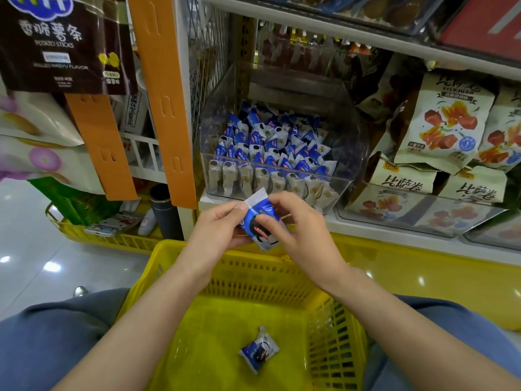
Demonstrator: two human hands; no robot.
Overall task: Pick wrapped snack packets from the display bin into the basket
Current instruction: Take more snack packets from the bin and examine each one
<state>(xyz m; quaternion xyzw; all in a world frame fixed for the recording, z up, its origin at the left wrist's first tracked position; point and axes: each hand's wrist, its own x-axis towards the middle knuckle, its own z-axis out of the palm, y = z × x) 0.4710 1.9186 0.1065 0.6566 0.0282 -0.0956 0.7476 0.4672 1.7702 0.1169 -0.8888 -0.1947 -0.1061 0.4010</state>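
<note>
A clear plastic display bin point(349, 153) on the shelf holds several blue-and-white wrapped snack packets point(270, 145). In front of the bin, above the far rim of the yellow basket point(335, 328), both hands hold one blue-and-white packet point(260, 221). My left hand point(214, 230) pinches its left edge, and my right hand point(298, 224) grips its right side with curled fingers. One more packet point(258, 349) lies on the basket floor.
Beige snack bags point(439, 122) fill the shelf and bins to the right of the display bin. An orange hanging strip point(166, 103) and a dark potato-sticks bag point(64, 43) hang at left. Another yellow basket point(112, 235) stands on the floor at left.
</note>
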